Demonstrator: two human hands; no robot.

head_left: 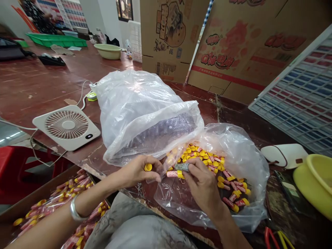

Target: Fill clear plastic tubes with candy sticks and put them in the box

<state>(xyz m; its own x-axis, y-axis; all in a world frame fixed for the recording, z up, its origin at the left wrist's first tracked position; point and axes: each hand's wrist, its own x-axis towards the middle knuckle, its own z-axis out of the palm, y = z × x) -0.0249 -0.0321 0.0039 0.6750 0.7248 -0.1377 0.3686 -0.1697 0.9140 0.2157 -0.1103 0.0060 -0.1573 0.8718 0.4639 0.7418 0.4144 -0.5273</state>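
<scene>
My left hand (pixel 137 170) is closed in a pinch on a small yellow cap (pixel 148 167) near the table's front edge. My right hand (pixel 203 185) grips a small grey tube (pixel 182 167) between thumb and fingers, and a pink tube with a yellow end (pixel 174 174) lies just under it. Both hands hover at the mouth of a clear plastic bag (pixel 241 152) filled with several yellow caps and pink tubes (pixel 207 159). A second, larger clear bag (pixel 140 110) holding dark tubes lies behind my left hand.
A white flat fan (pixel 66 127) lies at the left with its cable. A cardboard box of finished pink-and-yellow pieces (pixel 52 202) sits below the table edge. Cartons (pixel 233 45) stand behind, with a gridded tray (pixel 303 93), a white device (pixel 284 155) and a yellow bowl (pixel 315 183) at right.
</scene>
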